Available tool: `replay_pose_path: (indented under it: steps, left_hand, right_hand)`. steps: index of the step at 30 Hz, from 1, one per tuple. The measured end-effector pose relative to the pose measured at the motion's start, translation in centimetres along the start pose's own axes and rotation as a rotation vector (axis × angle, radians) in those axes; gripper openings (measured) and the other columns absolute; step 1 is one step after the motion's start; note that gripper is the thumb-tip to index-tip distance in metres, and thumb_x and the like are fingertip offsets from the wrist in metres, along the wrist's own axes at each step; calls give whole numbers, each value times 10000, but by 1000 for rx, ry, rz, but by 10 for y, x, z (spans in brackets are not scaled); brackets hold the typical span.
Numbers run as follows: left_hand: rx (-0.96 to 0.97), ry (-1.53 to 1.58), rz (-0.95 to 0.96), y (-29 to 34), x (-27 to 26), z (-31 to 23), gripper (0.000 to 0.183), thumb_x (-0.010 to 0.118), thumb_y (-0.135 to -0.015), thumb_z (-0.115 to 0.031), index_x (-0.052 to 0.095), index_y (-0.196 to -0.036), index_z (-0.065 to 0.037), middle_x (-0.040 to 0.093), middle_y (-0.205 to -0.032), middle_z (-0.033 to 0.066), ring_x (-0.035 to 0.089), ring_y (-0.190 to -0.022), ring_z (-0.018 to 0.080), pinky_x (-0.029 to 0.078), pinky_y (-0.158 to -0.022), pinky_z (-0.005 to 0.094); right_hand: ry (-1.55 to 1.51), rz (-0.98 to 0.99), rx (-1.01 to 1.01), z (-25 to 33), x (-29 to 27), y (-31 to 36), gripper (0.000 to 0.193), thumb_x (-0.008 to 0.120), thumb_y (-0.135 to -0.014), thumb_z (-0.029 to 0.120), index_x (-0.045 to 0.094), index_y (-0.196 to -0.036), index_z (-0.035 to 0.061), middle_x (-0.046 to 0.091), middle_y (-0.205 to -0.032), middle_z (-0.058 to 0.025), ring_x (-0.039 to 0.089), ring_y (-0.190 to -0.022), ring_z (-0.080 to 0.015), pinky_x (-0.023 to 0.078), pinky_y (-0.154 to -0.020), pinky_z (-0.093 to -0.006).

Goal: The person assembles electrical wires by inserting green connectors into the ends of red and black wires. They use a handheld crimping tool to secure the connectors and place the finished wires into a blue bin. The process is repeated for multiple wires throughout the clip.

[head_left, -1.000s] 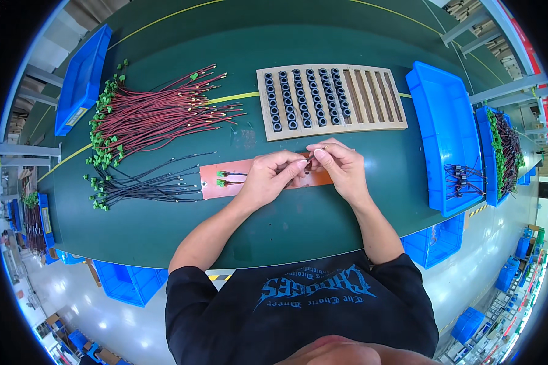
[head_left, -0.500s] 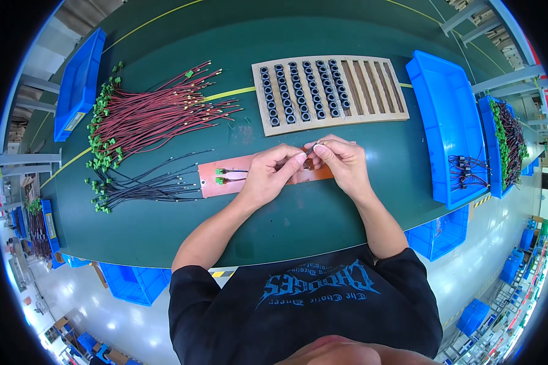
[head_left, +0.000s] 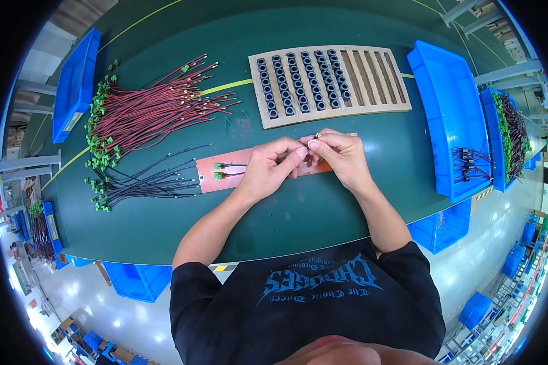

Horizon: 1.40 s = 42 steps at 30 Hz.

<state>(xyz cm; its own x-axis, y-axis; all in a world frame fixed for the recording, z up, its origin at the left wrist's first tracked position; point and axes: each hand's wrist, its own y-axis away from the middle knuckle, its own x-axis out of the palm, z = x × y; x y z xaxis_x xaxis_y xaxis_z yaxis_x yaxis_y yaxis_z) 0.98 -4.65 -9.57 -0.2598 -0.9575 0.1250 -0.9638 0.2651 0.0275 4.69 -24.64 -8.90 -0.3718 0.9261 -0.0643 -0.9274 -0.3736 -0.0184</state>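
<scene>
An assembly workshop: long green workbench (head_left: 310, 225), piled cables (head_left: 155, 112), slotted rack (head_left: 362, 109), blue bins (head_left: 443, 112), glossy floor (head_left: 122, 322)

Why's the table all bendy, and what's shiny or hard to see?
In the head view, the fisheye lens makes the table look curved; in that head view, white glare spots the floor, and a pale sheen lies beside the right hand; in the head view too, the cable tip there is too small to show clearly.
</scene>
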Motion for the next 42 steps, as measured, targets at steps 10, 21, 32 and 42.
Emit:
replay_pose_path:
  steps: [10, 21, 32, 42]
  left_hand:
    - [1, 16, -180, 0, -5, -1, 151, 638, -1033, -137, 666, -1105, -8, 688, -970, 67, 670, -868, 138, 542, -792, 285]
    - [247, -609, -89, 23, -15, 4, 365, 766, -825, 82, 622, -1145, -18, 674, -1093, 140, 690, -1015, 250, 590, -884, 350]
    - [136, -553, -106, 23, -8, -3, 239, 733, -895, 46, 626, -1103, -2, 677, -1092, 132, 720, -1001, 229, 601, -896, 338]
    - [332, -649, -164, 21, -11, 0, 225, 755, -858, 69, 663, -1056, 17, 682, -1103, 138, 702, -934, 221, 598, -838, 330]
  right_hand:
    - [-5, -36, 25, 3, -2, 0, 174, 700, -996, 138, 792, -1056, 3, 729, -833, -50, 665, -690, -71, 559, -623, -225]
    - [301, -148, -188, -5, -8, 19, 128, 734, -950, 103, 774, -941, -18, 732, -799, -95, 707, -751, -148, 536, -653, -283]
    - [718, -190, -434, -19, -22, 28, 65, 773, -890, 130, 767, -867, 69, 711, -802, -42, 643, -761, -209, 416, -754, -350]
    - [639, -290, -261, -20, -28, 20, 124, 756, -912, 168, 771, -866, 54, 634, -720, -37, 551, -712, -213, 394, -727, -358]
